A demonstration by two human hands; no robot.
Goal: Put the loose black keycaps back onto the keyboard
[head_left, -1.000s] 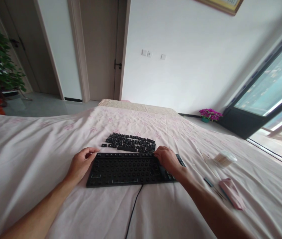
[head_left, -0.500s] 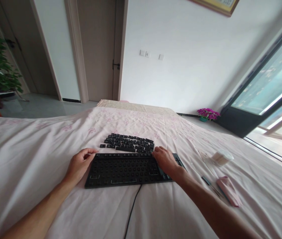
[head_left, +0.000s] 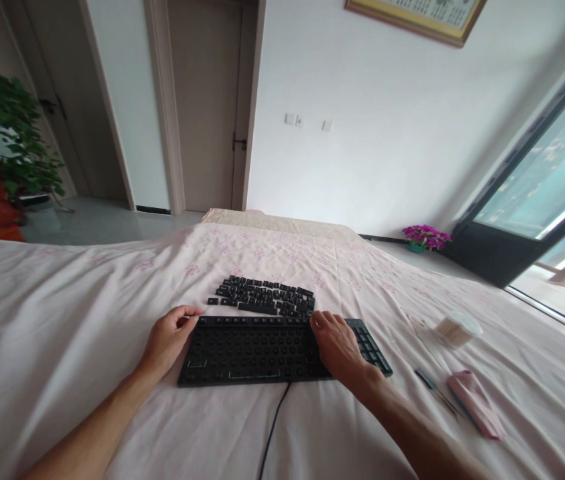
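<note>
A black keyboard [head_left: 252, 350] lies on the bed sheet, most of its main key area without caps. Keycaps remain along its far row and on the number pad at the right. My left hand [head_left: 170, 337] is closed at the far left corner of the keyboard, thumb and fingers together on its edge. My right hand [head_left: 337, 343] rests over the right part, its curled fingers at the far row; what is under the fingertips is hidden. Just beyond the keyboard lies a group of loose black keycaps [head_left: 267, 293], including a long space bar [head_left: 257, 309].
To the right are a clear round tub of cotton swabs [head_left: 458, 329], a dark-handled tool [head_left: 426, 379] with thin metal prongs and a folded pink cloth [head_left: 475, 403]. A black cable [head_left: 275, 427] runs from the keyboard toward me across the pale sheet [head_left: 202, 433].
The view has tilted up slightly and shifted, so everything appears lower and farther right. My right hand has moved a little on the keyboard, uncovering more number pad. My left hand stays at the corner.
</note>
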